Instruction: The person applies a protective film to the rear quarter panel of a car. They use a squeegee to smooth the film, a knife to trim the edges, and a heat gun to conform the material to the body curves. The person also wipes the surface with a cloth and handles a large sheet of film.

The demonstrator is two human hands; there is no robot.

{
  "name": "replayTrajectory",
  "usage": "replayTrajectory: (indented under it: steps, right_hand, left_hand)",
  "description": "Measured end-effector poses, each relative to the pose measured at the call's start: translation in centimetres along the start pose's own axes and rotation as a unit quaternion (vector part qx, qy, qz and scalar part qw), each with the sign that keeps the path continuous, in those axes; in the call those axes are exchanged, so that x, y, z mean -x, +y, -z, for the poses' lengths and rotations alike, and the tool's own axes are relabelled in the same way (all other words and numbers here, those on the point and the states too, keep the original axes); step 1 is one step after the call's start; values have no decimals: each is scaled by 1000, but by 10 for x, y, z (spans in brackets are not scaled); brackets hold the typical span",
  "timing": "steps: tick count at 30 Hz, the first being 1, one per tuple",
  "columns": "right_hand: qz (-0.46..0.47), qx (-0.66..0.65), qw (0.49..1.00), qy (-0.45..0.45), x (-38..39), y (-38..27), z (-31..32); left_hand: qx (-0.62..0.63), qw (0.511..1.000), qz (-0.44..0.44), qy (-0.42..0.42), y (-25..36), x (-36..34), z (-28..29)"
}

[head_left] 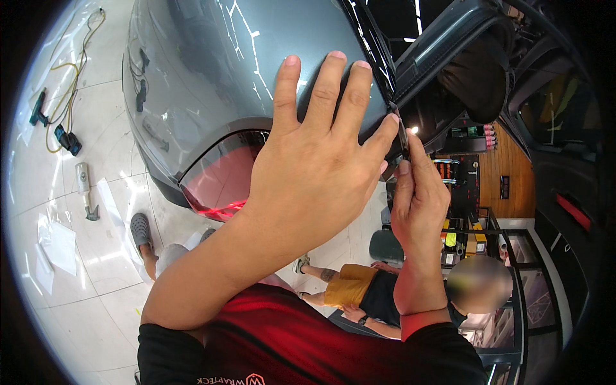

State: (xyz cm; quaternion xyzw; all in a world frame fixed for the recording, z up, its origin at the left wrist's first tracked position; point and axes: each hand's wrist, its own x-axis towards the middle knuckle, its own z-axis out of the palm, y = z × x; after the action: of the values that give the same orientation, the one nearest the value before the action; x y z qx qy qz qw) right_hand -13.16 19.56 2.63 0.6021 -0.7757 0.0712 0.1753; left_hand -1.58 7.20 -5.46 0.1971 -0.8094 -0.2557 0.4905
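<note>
My left hand (321, 141) lies over the rear corner of a glossy grey car (199, 77), fingers spread on the panel above the red tail light (218, 173). Its index fingertip touches a thin dark strip (402, 131) at the edge of the body opening. My right hand (420, 192) has thumb and index finger closed on the lower part of this strip; what exactly it is I cannot make out. Part of the tail light and my left thumb are hidden behind the left hand.
An open car panel with dark trim (449, 38) rises at the upper right. On the tiled floor at left are a hammer-shaped tool (83, 189), yellow cable (70, 67) and white sheets (61, 247). Another person in yellow shorts (350, 285) stands beyond my right arm, near shelves (475, 240).
</note>
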Motion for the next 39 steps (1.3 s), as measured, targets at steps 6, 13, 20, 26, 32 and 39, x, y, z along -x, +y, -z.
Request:
replayTrajectory:
  steps: [6, 13, 20, 26, 32, 39]
  right_hand:
    - [-8, -3, 1000, -12, 2, 1, 3]
    - [-16, -21, 1000, -17, 1, 2, 3]
    - [-50, -44, 997, -34, -1, 3, 4]
    - [-60, -70, 995, -31, -1, 7, 6]
    - [-49, -56, 997, -30, -4, 6, 6]
    - [-91, -102, 989, -53, -8, 1, 12]
  left_hand:
    - [-7, 1000, 0, -7, 0, -1, 1]
    - [-24, 1000, -3, -4, 1, -2, -2]
    - [-24, 1000, -4, -6, 1, -2, -1]
    - [-24, 1000, -4, -2, 3, -3, -3]
    - [-23, 1000, 0, 3, 2, -2, -3]
    - [-24, 1000, 2, -3, 2, -2, 0]
